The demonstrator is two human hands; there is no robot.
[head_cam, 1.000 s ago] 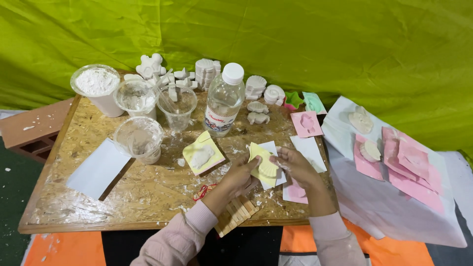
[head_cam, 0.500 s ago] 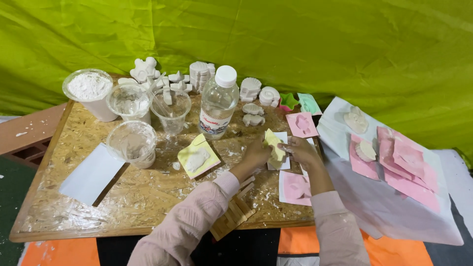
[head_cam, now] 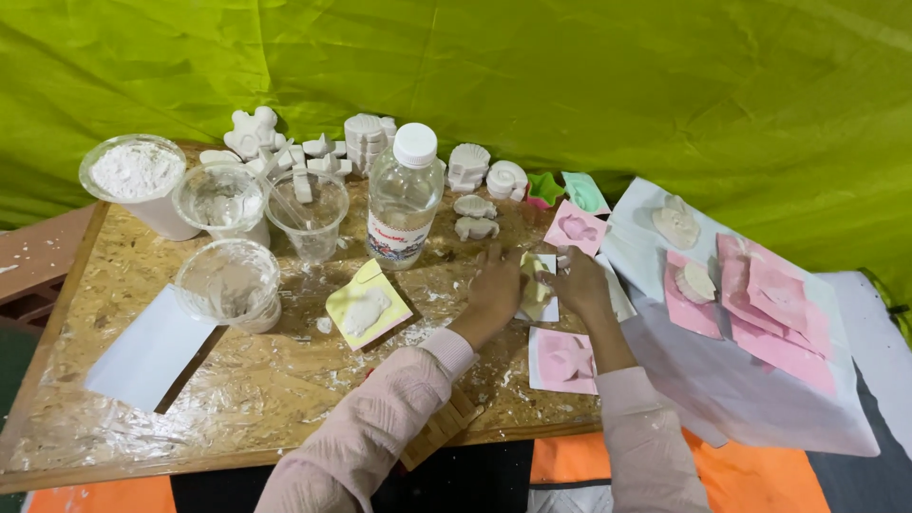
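while both hands meet over the far middle of the table (head_cam: 114,380), the left hand (head_cam: 492,290) and the right hand (head_cam: 578,285) each pinch an edge of a yellow mould (head_cam: 534,290), fingers curled closed on it from either side. the mould sits between the two palms, just above a white sheet (head_cam: 549,309) on the tabletop; whether it touches the sheet i cannot tell.

just below the right hand, toward the person, lies a pink mould (head_cam: 564,359) with a star shape in it. just beyond the hands sit two small white casts (head_cam: 475,217), and a second pink mould (head_cam: 576,228) lies beyond the right hand. farther out from there are a green star mould (head_cam: 545,186) and a teal mould (head_cam: 583,193).

to the left of the left hand, near it, a yellow mould with a white cast (head_cam: 367,306) lies flat. beyond that stands a clear bottle (head_cam: 405,198) with a white cap. further left are three clear cups (head_cam: 304,214), smeared white, and a tub of white powder (head_cam: 139,180). a row of white casts (head_cam: 323,147) lines the far edge. a white card (head_cam: 150,347) lies well to the left.

to the right of the right hand, a white sheet (head_cam: 741,399) carries pink moulds (head_cam: 774,304) and shell casts (head_cam: 676,220).
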